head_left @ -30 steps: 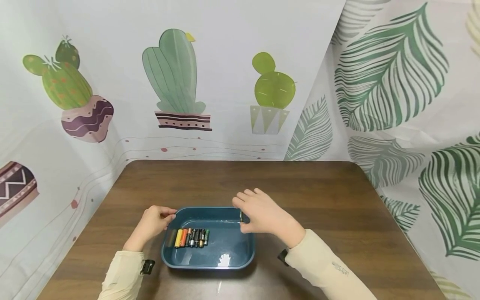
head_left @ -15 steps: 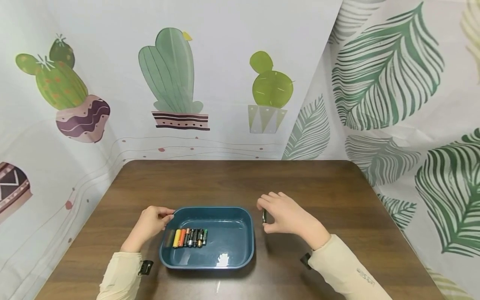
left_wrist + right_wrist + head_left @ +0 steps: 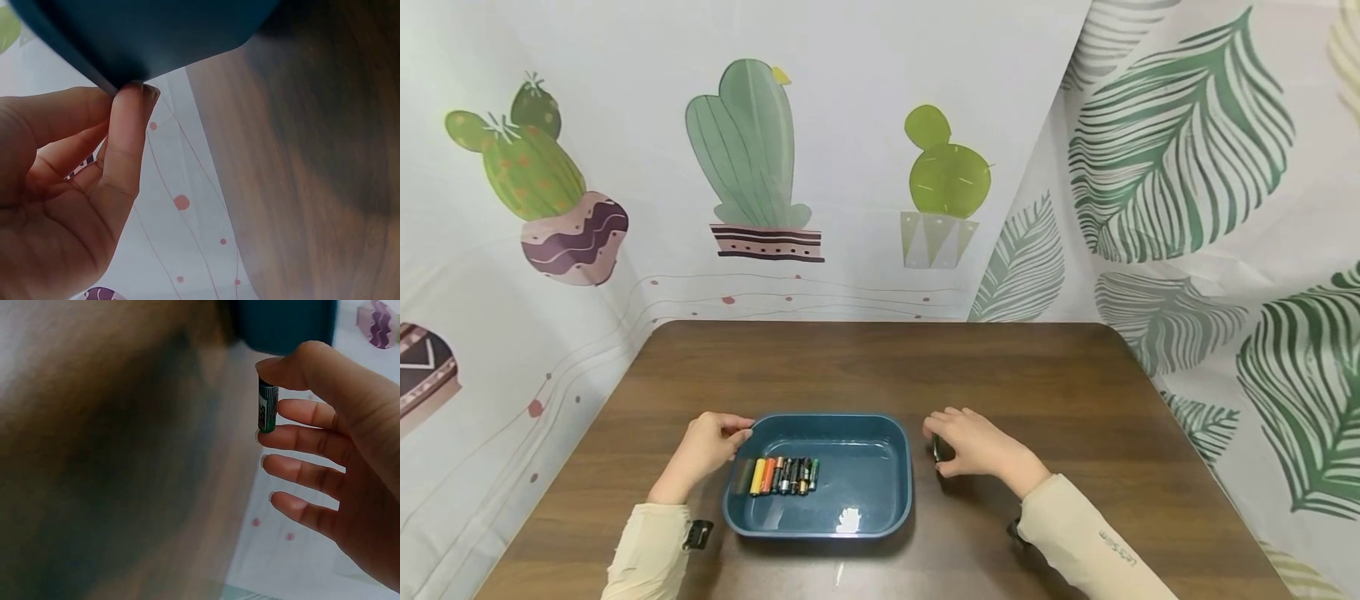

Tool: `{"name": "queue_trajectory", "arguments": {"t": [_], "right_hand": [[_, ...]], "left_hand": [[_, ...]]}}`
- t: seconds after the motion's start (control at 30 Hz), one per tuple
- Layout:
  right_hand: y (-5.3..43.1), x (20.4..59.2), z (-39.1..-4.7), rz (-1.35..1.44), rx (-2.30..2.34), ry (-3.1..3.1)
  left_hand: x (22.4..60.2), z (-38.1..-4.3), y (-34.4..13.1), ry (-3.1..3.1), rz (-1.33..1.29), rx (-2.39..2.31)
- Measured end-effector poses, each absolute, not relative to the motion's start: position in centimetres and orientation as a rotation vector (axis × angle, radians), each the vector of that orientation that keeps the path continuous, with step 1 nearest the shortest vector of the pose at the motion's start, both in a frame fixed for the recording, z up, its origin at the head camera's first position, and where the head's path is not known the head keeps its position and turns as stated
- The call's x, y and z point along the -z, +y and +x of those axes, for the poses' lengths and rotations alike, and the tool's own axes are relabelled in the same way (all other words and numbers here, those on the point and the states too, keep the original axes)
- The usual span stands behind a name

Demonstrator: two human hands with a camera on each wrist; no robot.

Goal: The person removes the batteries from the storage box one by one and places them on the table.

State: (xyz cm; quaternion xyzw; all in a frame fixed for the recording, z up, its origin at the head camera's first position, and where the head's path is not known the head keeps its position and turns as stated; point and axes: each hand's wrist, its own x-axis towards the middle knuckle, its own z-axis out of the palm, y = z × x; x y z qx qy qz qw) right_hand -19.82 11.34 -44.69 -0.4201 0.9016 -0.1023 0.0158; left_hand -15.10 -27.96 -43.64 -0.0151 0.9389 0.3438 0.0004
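Wood tbl (image 3: 1030, 367), "Let's Slim" R sleeve (image 3: 1093, 542), R fingers (image 3: 306, 443) pinching batt (image 3: 267, 407)

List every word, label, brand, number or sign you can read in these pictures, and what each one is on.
"Let's Slim": small print on the right sleeve; probable reading.
Dark green battery in the right hand: label marks, too blurred to read.
Row of batteries in the blue tray: any print is too small to read.

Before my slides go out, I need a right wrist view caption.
Right hand pinching a green-and-black battery, blue tray behind.
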Motion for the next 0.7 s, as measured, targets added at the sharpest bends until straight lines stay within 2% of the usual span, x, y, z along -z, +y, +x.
{"name": "queue_trajectory", "arguments": {"t": [0.7], "right_hand": [[11.5,46.9,-20.5,-1.292,0.252,2.803]], "left_hand": [[43.9,-15.2,-28.0,2.936,-0.097,-1.093]]}}
